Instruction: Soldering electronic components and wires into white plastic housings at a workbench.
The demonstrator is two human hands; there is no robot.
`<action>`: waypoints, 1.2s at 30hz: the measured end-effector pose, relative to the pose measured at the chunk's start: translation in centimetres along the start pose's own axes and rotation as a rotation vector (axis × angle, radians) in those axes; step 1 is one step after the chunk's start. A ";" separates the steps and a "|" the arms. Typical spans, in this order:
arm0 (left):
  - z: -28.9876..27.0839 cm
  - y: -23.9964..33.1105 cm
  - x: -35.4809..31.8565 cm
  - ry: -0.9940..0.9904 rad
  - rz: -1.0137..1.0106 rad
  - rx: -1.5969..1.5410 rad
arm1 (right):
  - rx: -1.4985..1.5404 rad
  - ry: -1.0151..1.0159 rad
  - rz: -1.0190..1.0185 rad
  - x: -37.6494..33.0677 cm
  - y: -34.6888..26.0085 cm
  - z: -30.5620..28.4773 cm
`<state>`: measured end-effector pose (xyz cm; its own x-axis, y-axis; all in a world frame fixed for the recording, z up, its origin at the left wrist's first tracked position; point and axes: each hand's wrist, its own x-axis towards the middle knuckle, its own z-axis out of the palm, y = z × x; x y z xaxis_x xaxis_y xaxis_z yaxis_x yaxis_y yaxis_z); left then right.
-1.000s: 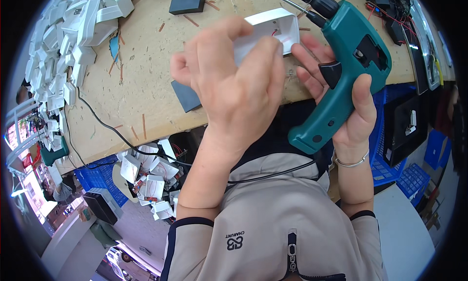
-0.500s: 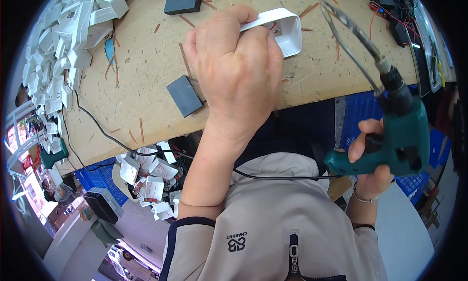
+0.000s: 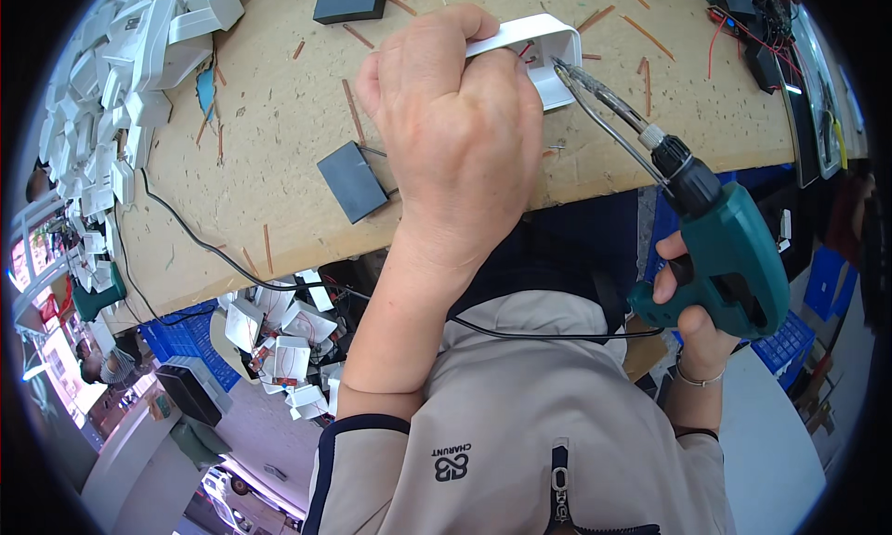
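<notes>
"White box (image 3: 554,91): where, and what's inside?"
"Above the bench (image 3: 279,163), the left hand (image 3: 455,122) curled around its side. A red strand (image 3: 527,49) shows; most of the inside is hidden."
"And the right hand (image 3: 703,335)?"
"Closed round the green soldering gun (image 3: 739,242), tip at the opening; whether it touches, I can't tell."

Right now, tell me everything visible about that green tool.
The green tool is pistol-shaped, its body plastic-looking, with dark side openings and a dark trigger. From its black nose run a dark rod and a thin bent metal tube, nearly meeting at the tip. It rests in the grip of the right hand, aimed forward and leftward, tip at the opening of the white housing; contact is unclear. A black cable leads toward its handle.
</notes>
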<state>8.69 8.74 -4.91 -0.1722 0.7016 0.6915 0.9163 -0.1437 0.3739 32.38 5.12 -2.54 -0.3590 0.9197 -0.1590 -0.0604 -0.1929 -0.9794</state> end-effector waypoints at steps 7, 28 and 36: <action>-0.1 0.0 0.0 -0.019 0.001 0.046 | -0.163 0.107 -0.020 1.2 -0.4 1.3; 0.2 -0.3 -0.1 0.006 0.022 0.054 | -0.271 0.074 0.028 1.0 -1.6 1.9; 0.0 -0.1 -0.1 -0.008 0.008 0.055 | -0.252 -0.011 -0.002 0.4 -2.1 1.7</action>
<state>8.61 8.68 -5.04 -0.1616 0.7064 0.6891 0.9362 -0.1111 0.3335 30.80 5.29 -0.31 -0.3693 0.9160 -0.1567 0.1724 -0.0982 -0.9801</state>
